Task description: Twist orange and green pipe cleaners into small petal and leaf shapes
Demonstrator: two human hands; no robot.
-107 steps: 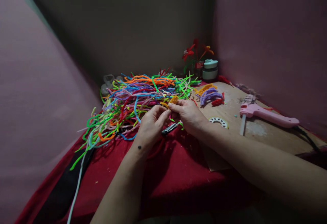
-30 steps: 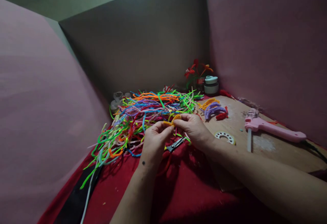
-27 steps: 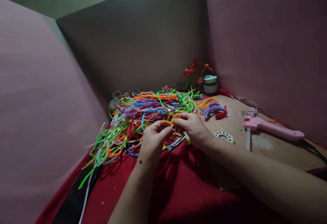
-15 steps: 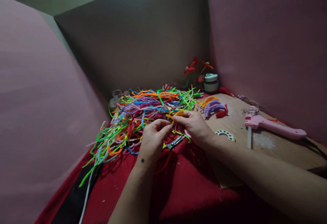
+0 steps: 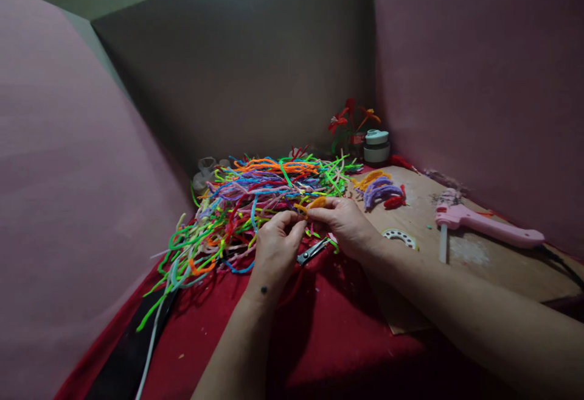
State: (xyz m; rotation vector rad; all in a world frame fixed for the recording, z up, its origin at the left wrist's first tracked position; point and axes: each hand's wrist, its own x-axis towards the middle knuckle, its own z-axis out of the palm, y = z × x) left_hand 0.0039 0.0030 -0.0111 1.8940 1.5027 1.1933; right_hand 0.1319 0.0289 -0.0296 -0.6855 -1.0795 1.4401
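While your right hand pinches the orange stem at its near end, the stem juts left past the fingertips. Your left hand pinches the far tip.

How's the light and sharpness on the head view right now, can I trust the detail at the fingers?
Head view: dim and unevenly lit; red cloth near the camera falls into shadow. Left hand and right hand pinch an orange pipe cleaner, fairly sharp. Wide-angle bending at the edges; no glare.
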